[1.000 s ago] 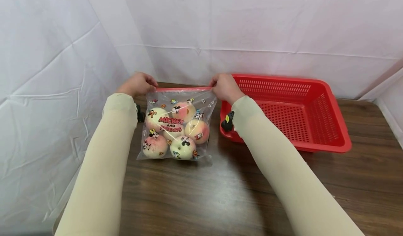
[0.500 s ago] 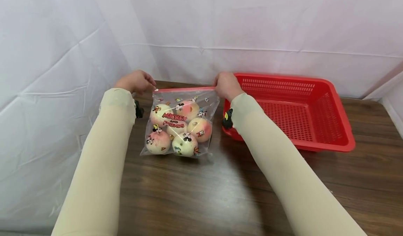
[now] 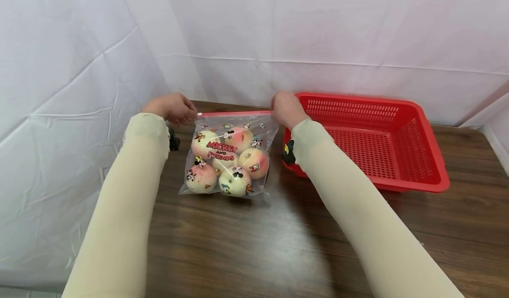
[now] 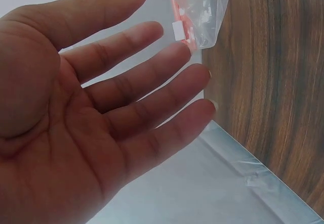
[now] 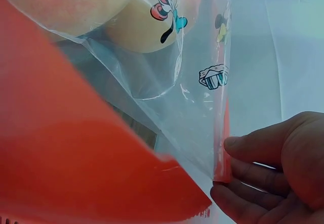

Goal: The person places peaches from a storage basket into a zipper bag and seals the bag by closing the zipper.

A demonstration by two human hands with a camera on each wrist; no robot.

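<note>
A clear zip bag [image 3: 222, 151] printed with cartoon figures and "Mickey and Friends" stands on the table with several peaches [image 3: 201, 179] inside. Along its top runs a red zip strip [image 3: 234, 113], with a small white slider [image 4: 178, 31] at the left end. My right hand [image 3: 287, 108] pinches the strip's right end between thumb and fingers, as the right wrist view shows. My left hand [image 3: 172, 107] is off the bag, just beside its upper left corner. In the left wrist view its fingers [image 4: 147, 110] are spread, palm bare.
A red plastic basket [image 3: 425, 152] with slotted walls stands right of the bag, close by the right wrist. White cloth [image 3: 318, 32] hangs behind and at the left. The dark wooden table [image 3: 222, 245] extends toward the front.
My left hand has let go of the bag's left corner and drawn slightly away to the left. The right hand keeps its pinch; the bag appears slightly further right in view.
</note>
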